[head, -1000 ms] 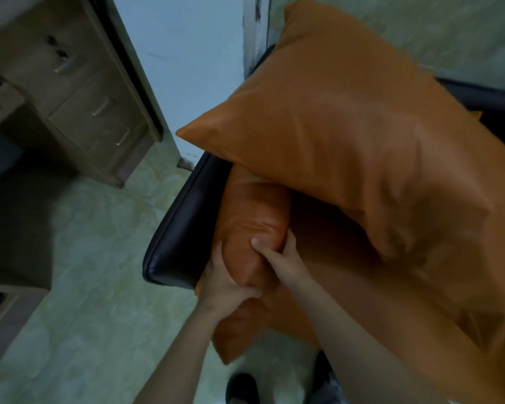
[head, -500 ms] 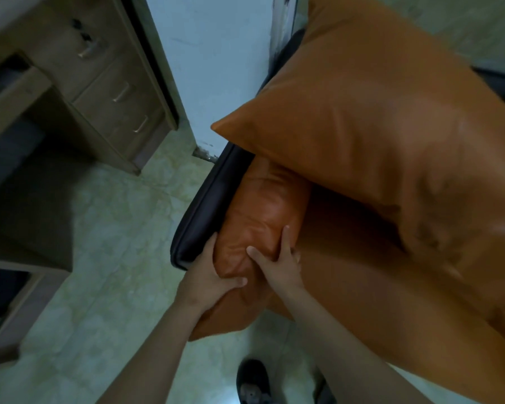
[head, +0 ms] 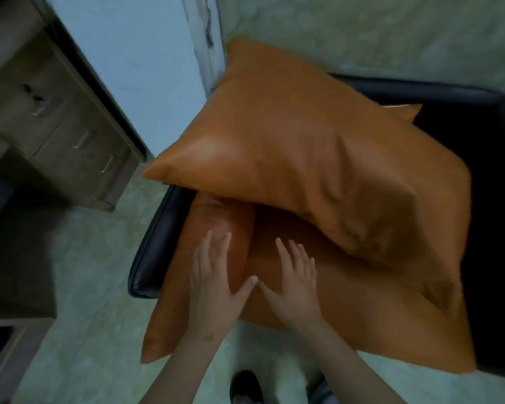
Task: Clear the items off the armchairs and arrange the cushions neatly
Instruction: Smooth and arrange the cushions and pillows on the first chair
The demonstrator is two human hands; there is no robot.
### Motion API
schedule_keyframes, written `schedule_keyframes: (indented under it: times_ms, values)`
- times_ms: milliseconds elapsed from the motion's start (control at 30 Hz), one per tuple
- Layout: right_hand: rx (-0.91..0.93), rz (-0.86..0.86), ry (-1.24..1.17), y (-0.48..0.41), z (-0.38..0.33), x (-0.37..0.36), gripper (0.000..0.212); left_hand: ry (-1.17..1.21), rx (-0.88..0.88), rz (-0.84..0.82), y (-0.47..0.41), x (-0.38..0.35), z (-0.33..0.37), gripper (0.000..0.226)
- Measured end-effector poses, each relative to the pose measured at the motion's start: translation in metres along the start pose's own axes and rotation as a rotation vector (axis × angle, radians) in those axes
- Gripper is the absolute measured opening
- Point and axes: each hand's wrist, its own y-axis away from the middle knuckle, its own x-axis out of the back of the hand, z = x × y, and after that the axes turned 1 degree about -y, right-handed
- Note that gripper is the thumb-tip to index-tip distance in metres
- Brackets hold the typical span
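A black leather armchair (head: 153, 252) holds orange leather cushions. A large square cushion (head: 298, 158) leans tilted across the back. Under it lies a flat seat cushion (head: 362, 310). At the chair's left side a narrower cushion (head: 213, 225) stands on edge, its lower corner hanging past the seat front. My left hand (head: 213, 284) lies flat on that narrow cushion with fingers straight. My right hand (head: 296, 281) presses flat on the seat cushion beside it. The thumbs nearly touch.
A wooden desk with drawers (head: 70, 132) stands to the left, a pale blue wall (head: 134, 62) behind it. Greenish tiled floor (head: 85, 287) lies left of the chair. My dark shoe (head: 245, 386) shows at the bottom edge.
Both hands let go of the narrow cushion's folded end and now lie flat with straight fingers. The narrow cushion has settled lower against the chair's left side.
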Motion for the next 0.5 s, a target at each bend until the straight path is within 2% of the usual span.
schedule_keyframes:
  times_ms: [67, 133, 267, 500]
  values:
    - [0.05, 0.035, 0.101, 0.005, 0.001, 0.008, 0.091, -0.04, -0.032, -0.027, 0.005, -0.001, 0.009, 0.09]
    - [-0.023, 0.163, 0.065, 0.013, 0.05, 0.094, 0.089, -0.106, -0.163, -0.071, -0.007, -0.021, 0.101, 0.09]
    - [-0.016, 0.141, 0.167, 0.014, 0.074, 0.131, 0.089, -0.247, -0.212, -0.045, -0.02, -0.029, 0.123, 0.087]
    - [-0.089, 0.246, 0.142, -0.016, 0.135, 0.242, 0.095, -0.223, -0.253, -0.037, -0.06, -0.049, 0.221, 0.088]
